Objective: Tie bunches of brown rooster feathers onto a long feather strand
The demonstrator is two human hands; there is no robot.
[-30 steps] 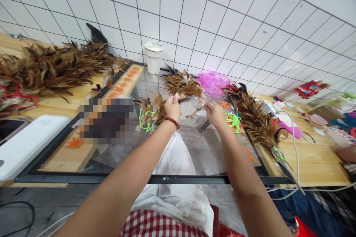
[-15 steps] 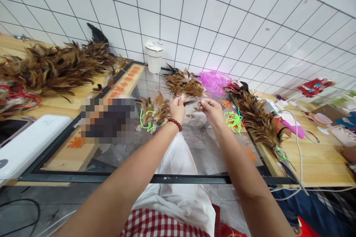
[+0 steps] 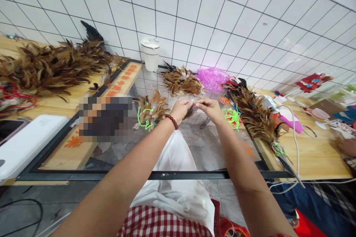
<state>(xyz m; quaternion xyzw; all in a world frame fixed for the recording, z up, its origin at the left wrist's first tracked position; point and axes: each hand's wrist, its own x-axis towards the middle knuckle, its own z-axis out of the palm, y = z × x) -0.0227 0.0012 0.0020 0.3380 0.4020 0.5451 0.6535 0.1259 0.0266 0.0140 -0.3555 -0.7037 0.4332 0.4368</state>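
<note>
My left hand (image 3: 182, 110), with a red bead bracelet at the wrist, is closed on dark brown feathers (image 3: 190, 112) above the glass tabletop. My right hand (image 3: 209, 109) pinches at the same feathers, its fingertips meeting those of the left. Whether the right fingers hold a separate feather is too small to make out. Just left of my hands lies a loose bunch of brown feathers (image 3: 155, 106) with bright green string (image 3: 145, 122). Behind my hands sits another brown feather bundle (image 3: 182, 82). To the right rests a tangle of green string (image 3: 232, 117).
A white lidded cup (image 3: 150, 54) and a pink plastic bag (image 3: 213, 78) stand by the tiled wall. Long feather bundles lie at left (image 3: 52, 67) and right (image 3: 254, 113). A white power bank (image 3: 32, 144) and a cable (image 3: 296, 148) lie near the edges.
My hands have come together, the right moving left until its fingertips meet the left's at the feathers. The view has shifted slightly.
</note>
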